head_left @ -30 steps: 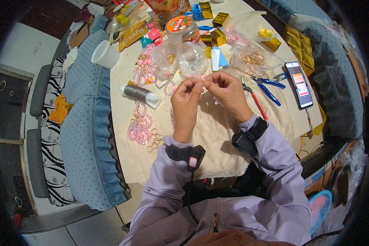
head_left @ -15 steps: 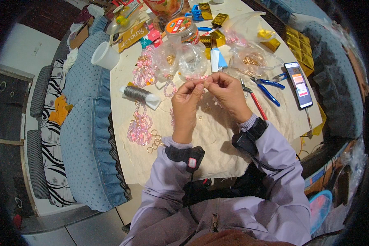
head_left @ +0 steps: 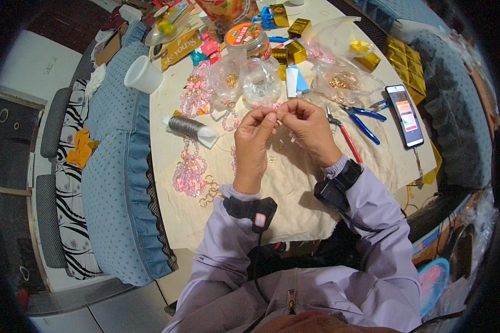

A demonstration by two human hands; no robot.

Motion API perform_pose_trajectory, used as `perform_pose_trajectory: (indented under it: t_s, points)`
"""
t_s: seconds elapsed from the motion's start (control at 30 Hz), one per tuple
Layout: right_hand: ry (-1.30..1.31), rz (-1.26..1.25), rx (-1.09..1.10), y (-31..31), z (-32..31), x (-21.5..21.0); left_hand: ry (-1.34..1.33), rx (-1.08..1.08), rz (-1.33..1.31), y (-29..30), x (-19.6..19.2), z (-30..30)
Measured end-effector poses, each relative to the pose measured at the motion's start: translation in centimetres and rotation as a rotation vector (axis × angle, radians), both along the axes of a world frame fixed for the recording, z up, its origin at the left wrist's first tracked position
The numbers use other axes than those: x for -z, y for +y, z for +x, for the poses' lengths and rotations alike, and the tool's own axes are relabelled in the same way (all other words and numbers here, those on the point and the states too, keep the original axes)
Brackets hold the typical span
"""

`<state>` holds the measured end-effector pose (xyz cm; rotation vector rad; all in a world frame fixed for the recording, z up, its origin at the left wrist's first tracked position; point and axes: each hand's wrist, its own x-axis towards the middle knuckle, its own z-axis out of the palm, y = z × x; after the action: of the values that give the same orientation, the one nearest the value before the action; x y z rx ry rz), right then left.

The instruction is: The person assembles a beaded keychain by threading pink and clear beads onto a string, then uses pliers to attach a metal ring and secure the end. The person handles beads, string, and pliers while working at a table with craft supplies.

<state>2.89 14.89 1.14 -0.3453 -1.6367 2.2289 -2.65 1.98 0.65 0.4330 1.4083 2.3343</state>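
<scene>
Above the cream cloth (head_left: 294, 205), my left hand (head_left: 254, 147) and my right hand (head_left: 312, 130) meet with thumbs and index fingertips pinched together. Whatever sits between the fingertips is too small and too covered to make out. Pink beads (head_left: 295, 140) show under my right hand, and others peep out beside my left hand; I cannot tell whether they hang from my fingers. Tiny gold pieces (head_left: 271, 159) lie on the cloth below. Left of my left hand are a spool of grey thread or wire (head_left: 184, 126), a bunch of pink bead strands (head_left: 189, 176) and several gold rings (head_left: 210, 191).
Beyond my hands stand clear bags of small findings (head_left: 261, 83), a bag of gold rings (head_left: 341, 83) and a red-lidded jar (head_left: 244, 39). Red-handled pliers (head_left: 347, 139), blue-handled pliers (head_left: 365, 125) and a lit phone (head_left: 404, 116) lie to the right. A white tub (head_left: 143, 75) stands left.
My hands stay pinched together in nearly the same place, with only a very slight shift of the fingers. The things on the table have not moved.
</scene>
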Motion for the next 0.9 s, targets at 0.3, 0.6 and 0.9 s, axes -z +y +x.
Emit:
perform_pose_trajectory:
  t_s: [0.3, 0.6, 0.9]
  points:
    - [-0.048, 0.043, -0.043, -0.03, 0.12, -0.28, -0.022, -0.037, -0.021, -0.14, -0.05, -0.24]
    - [-0.055, -0.039, -0.079, 0.11, 0.18, -0.10, -0.024, -0.028, -0.009, -0.23, 0.09, -0.30]
    - [-0.049, -0.270, -0.174, 0.58, 0.41, -0.26, -0.077, 0.038, -0.020, -0.13, 0.01, -0.15]
